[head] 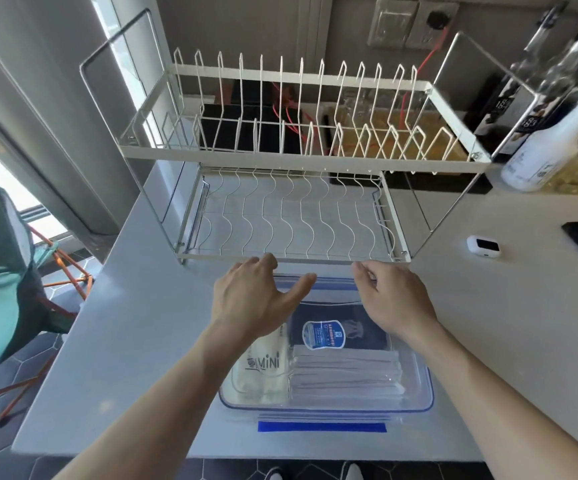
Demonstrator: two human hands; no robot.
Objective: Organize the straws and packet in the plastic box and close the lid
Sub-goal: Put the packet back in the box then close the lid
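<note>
A: Status? Near to far.

B: Clear rectangular plastic box with blue-trimmed rim (426, 386) sits lower centre. Inside: white "MiNi" straw packet (263, 372) on the left, bundle of clear wrapped straws (346, 372) on the right, dark packet with blue label (325, 336) behind them. Contents look sorted.

A: Hands?

B: Left hand (252, 299) open, fingers spread over the far rim. Right hand (395, 299) loosely curled at the far edge; can't tell whether it grips anything.

A: Next?

B: Likely lid closure: seat it square, press the blue latch (322, 427).

A: Surroundings?

B: Pale grey countertop (135, 358), white wire dish rack (298, 161) beyond, bottles (564, 133) upper right.
</note>
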